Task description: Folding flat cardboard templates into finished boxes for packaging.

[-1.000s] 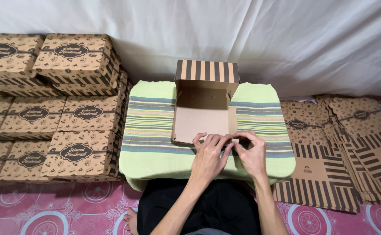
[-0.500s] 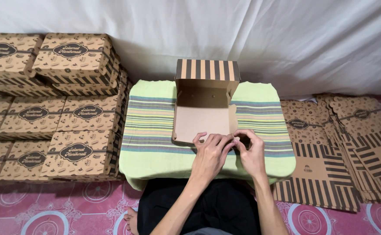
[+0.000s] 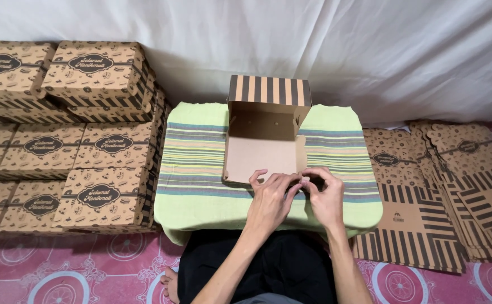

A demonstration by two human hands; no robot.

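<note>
Folding stage, front edge of carton. White cloth backdrop [image 3: 369,50] fills the upper frame; pink patterned floor mat [image 3: 60,270] runs along the bottom. Stack of finished printed boxes [image 3: 66,135] occupies the left side, several rows deep. Pile of flat, unfolded carton blanks [image 3: 443,191] lies at the right edge, striped and printed faces up. Centre: low surface under a green striped cloth [image 3: 195,169].

On that cloth sits the half-formed brown carton [image 3: 263,146], centre of frame, base flat, plain inside showing, striped lid panel [image 3: 268,90] standing up at the far side. Right side wall is partly raised; near wall is not yet standing.

Left hand [image 3: 271,200] and right hand [image 3: 326,200] meet at the carton's near right corner, just below centre. Both sets of fingers are curled and pressed close together, tips pinching a small part of the near edge; the exact tab between them is hidden by the fingers.

Judgement on doing this well: keep the base held flat against the cloth, crease along the scored line rather than beside it, and seat the corner tab fully before letting go, so the wall stands square. Uneven pressure from the two hands would likely skew the corner.
</note>
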